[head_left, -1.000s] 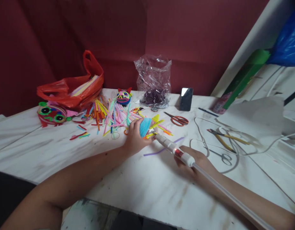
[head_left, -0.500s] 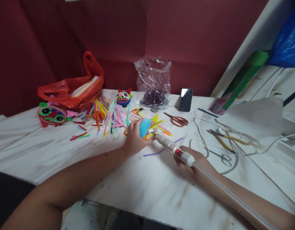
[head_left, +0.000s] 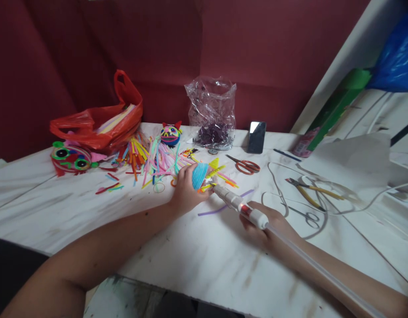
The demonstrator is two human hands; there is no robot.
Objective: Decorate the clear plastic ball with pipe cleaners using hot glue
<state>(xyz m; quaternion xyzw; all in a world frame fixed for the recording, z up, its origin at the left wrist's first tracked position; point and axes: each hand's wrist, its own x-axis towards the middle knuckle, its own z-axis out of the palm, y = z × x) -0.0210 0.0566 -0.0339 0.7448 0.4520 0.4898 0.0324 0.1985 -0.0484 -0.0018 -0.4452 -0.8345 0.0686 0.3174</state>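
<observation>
My left hand (head_left: pixel 185 190) is closed around a small round craft piece (head_left: pixel 199 176), wrapped in blue pipe cleaner with yellow pointed bits on its far side. In my right hand (head_left: pixel 265 223) is a white hot glue gun (head_left: pixel 232 198), a glue stick trailing from its back end and a red light glowing on its body. The gun's nozzle is at the right side of the craft piece; whether it touches cannot be told. A purple pipe cleaner (head_left: pixel 208 213) lies on the table beneath the gun.
Behind my left hand lie bundles of pipe cleaners (head_left: pixel 160 161). A red plastic bag (head_left: pixel 91 126), two finished faces and a clear bag (head_left: pixel 212 115) stand farther back. Orange-handled scissors (head_left: pixel 247 166), a phone (head_left: pixel 256 138), pliers (head_left: pixel 306 190), small scissors (head_left: pixel 311 218) and cords lie rightward.
Almost nothing differs. The view has shifted very slightly; both hands keep their hold, with the glue gun's nozzle still at the blue craft piece.
</observation>
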